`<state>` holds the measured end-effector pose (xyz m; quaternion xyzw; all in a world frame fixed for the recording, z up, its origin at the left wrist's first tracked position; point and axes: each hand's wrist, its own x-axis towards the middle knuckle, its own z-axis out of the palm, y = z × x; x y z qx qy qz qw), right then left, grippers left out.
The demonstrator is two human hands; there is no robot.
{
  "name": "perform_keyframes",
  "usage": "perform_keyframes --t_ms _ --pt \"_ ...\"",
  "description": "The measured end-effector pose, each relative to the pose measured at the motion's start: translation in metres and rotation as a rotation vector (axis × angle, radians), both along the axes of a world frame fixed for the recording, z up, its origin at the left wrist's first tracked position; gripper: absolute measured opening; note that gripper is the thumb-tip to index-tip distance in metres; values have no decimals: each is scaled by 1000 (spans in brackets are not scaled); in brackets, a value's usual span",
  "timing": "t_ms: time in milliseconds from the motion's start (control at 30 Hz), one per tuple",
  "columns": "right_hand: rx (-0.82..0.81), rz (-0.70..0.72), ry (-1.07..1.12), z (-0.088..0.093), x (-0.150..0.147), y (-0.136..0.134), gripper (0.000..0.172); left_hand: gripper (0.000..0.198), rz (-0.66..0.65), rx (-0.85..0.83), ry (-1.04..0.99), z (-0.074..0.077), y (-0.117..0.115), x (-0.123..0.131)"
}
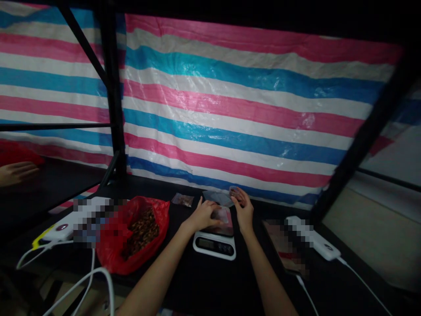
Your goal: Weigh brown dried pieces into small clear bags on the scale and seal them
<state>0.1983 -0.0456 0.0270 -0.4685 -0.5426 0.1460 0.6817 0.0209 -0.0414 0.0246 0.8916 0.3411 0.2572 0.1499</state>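
A white kitchen scale (214, 249) with a dark display sits on the black table in front of me. My left hand (205, 215) reaches over its platform, thumb and fingers apart, touching a clear, shiny plastic piece (225, 217) there. Just right of and behind the scale, my right hand (243, 206) is closed on a small clear plastic cup (234, 191), tilted, with something brownish in it. Behind the scale lies a greyish plastic bag (219, 197), partly covered by my hands. A red plastic bag (113, 245), open at the top, holds many small brown pieces (143, 230).
A small clear packet (183, 200) lies behind the red bag. White power strips (315, 241) with cables stand at both sides. A phone-like flat object (284, 248) is on the right. Another person's hand (18, 173) shows at far left. A striped sheet (230, 118) hangs behind.
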Motion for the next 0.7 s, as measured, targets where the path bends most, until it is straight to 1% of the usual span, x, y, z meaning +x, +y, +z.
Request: perform_keyframes --t_ms 167,233,367,400,467,500,567,700 --pt "-23 76 -29 0 -11 -4 46 46 1 60 -73 0 0 -1" --pt "-41 107 -51 0 -14 -5 45 51 -4 58 -89 -2 0 0" --pt "-67 138 -63 1 -18 -8 45 72 -3 72 -77 -8 -1 3" --pt "-71 140 -65 1 -18 -8 45 72 -2 78 -84 -9 -1 3" --pt "-84 142 -67 1 -18 -8 45 63 1 49 -128 -10 0 5" --pt "-90 142 -66 1 -17 -8 46 58 2 3 -169 -10 1 6" --pt "-97 143 -56 1 -16 -8 47 49 -17 -163 -301 -9 3 6" --pt "-94 196 -45 3 -11 -10 48 50 -135 -559 -638 -2 5 -1"
